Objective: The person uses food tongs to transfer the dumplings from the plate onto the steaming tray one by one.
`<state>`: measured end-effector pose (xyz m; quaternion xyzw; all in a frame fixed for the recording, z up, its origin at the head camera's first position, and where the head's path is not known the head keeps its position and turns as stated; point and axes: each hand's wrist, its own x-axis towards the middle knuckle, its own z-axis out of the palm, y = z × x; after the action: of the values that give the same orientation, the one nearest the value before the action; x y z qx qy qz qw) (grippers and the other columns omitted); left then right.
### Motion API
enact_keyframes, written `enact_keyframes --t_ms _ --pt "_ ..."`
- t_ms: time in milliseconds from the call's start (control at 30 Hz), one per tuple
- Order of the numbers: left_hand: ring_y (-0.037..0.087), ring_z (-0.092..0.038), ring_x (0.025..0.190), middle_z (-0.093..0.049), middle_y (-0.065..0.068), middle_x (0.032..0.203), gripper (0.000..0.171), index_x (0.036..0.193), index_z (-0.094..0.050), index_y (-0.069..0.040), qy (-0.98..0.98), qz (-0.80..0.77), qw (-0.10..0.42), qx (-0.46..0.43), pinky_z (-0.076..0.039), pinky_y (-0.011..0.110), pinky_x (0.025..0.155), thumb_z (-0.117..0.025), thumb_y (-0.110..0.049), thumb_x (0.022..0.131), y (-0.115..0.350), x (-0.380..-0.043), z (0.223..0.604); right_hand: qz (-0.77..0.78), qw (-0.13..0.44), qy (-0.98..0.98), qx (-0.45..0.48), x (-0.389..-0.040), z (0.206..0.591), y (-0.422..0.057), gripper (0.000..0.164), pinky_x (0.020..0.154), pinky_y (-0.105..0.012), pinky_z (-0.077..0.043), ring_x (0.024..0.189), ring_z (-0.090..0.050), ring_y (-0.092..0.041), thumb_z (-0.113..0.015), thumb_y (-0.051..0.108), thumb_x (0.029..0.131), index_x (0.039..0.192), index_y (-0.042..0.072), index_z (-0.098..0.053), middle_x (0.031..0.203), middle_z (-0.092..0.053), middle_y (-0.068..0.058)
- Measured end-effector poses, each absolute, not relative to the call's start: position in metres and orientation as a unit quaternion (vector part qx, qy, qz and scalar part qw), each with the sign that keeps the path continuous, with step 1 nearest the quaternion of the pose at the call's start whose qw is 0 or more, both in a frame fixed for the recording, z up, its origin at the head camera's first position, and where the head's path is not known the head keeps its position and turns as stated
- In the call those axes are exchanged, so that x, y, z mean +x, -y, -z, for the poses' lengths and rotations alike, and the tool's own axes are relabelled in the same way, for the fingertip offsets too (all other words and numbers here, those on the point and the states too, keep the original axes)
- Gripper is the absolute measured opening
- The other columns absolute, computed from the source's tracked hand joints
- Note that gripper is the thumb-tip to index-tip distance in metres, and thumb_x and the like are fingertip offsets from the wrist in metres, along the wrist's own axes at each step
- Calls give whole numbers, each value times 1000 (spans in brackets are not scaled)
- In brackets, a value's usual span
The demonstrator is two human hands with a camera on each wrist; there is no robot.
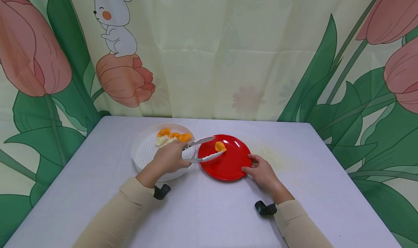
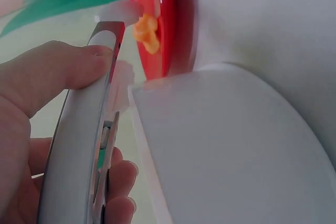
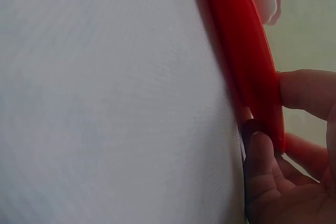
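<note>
My left hand (image 1: 170, 156) grips metal tongs (image 1: 212, 156) with white tips, held over the red plate (image 1: 228, 168). In the left wrist view, the thumb presses one arm of the tongs (image 2: 79, 145) while the fingers curl round the other side. The tips stand apart, close to an orange dumpling-like piece (image 1: 220, 146) at the plate; whether they touch it I cannot tell. With thumb above and fingers below, my right hand (image 1: 263, 172) pinches the plate's right rim, also seen in the right wrist view as a red edge (image 3: 249, 51).
Left of the plate, a round white perforated tray (image 1: 145, 155) holds several orange pieces (image 1: 174, 135) and pale pieces (image 1: 161, 140) towards its back. Both stand on a white-covered table (image 1: 209, 211). A printed curtain (image 1: 209, 59) hangs behind the table's far edge.
</note>
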<state>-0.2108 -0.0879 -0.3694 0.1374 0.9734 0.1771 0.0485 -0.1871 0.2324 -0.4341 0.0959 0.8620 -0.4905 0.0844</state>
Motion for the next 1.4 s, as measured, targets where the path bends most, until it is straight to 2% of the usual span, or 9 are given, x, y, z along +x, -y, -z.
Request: enact_keyframes --t_ms 267,400,700,1000,1200,1400 --pt "19 -55 83 -64 4 99 61 124 -64 -6 -973 -173 60 142 -57 32 65 -89 -29 74 77 -214 372 489 83 -863 97 -186 433 -232 76 84 -37 -56 120 -50 -36 -78 20 86 150 5 -40 142 -46 -21" --pt "18 -55 85 -64 4 100 61 124 -65 -7 -975 -164 60 138 -57 32 66 -89 -31 73 74 -216 374 489 83 -863 96 -187 433 -231 76 85 -38 -56 120 -50 -36 -78 19 86 150 5 -39 142 -46 -21" --pt "18 -56 81 -61 2 92 51 113 -63 -10 -976 -153 68 142 -54 29 61 -88 -32 75 66 -224 372 493 86 -860 102 -187 434 -232 77 84 -38 -56 121 -50 -36 -79 20 86 150 6 -39 143 -45 -20" --pt "19 -56 77 -62 2 87 49 119 -67 -7 -973 -158 95 138 -51 28 59 -85 -27 79 60 -229 367 491 84 -861 101 -188 435 -232 77 84 -38 -56 121 -50 -36 -78 20 86 151 6 -39 143 -45 -21" --pt "19 -56 80 -66 3 96 50 125 -68 -6 -971 -166 102 138 -52 26 60 -83 -25 81 59 -229 365 490 84 -861 102 -188 435 -232 77 85 -38 -56 120 -50 -36 -78 20 86 151 6 -39 143 -45 -20" --pt "19 -57 83 -66 2 96 47 122 -69 -8 -969 -179 100 136 -53 27 62 -84 -26 81 61 -226 364 492 86 -860 104 -188 436 -232 77 85 -38 -56 120 -51 -36 -79 20 86 150 6 -39 143 -46 -20"
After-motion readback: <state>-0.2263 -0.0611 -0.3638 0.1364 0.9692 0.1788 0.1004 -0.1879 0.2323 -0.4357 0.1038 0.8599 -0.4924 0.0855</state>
